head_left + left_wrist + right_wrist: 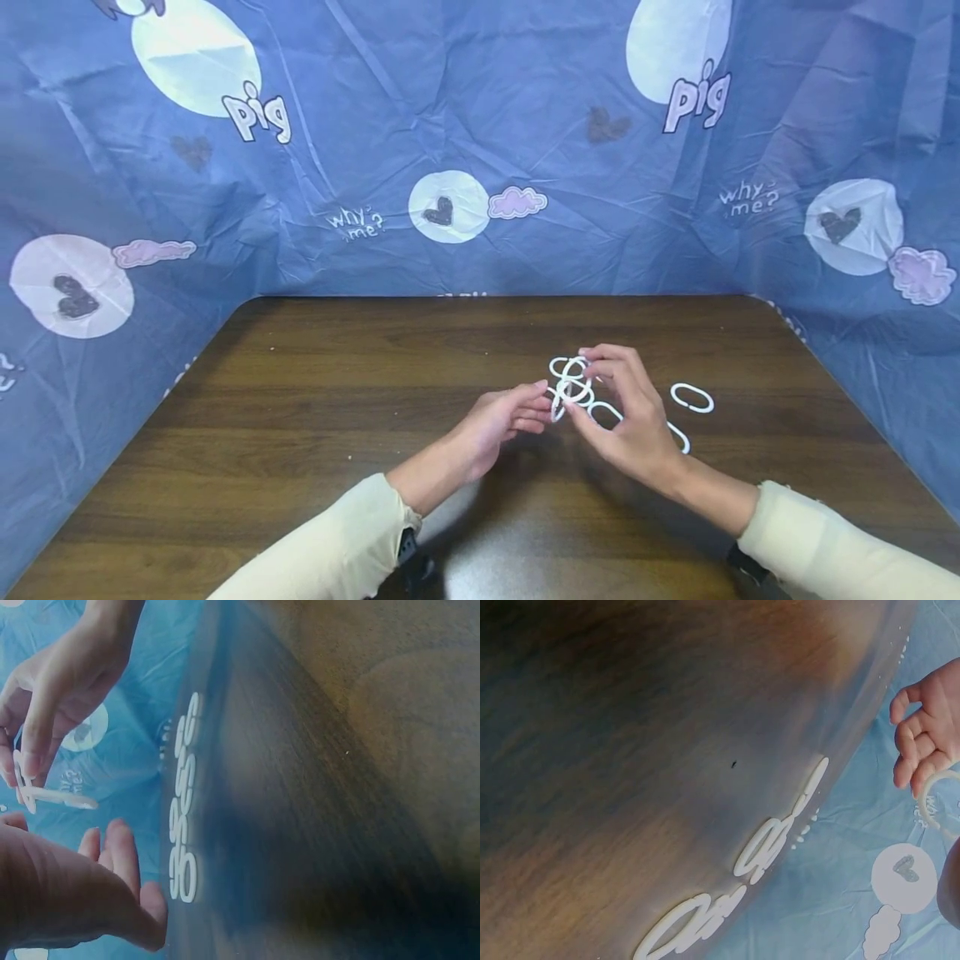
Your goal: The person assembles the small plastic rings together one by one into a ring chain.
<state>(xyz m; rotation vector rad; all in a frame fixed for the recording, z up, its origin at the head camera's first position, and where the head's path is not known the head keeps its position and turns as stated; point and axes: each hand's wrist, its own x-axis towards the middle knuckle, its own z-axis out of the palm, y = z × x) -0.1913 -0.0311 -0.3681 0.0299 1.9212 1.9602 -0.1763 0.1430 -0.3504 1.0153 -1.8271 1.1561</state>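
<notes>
Right of the head frame's centre, white links (573, 382) are pinched by the right hand (633, 421); just left of them, the left hand (495, 425) is held, its fingers relaxed.

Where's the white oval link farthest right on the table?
In the head view, that white oval link lies on the wooden table, right of the right hand, just beyond the partly hidden link beside that hand's wrist.

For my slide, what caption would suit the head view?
Right hand pinching white oval rings above a wood-grain table, left hand close beside them, with another ring lying farther right.
</notes>
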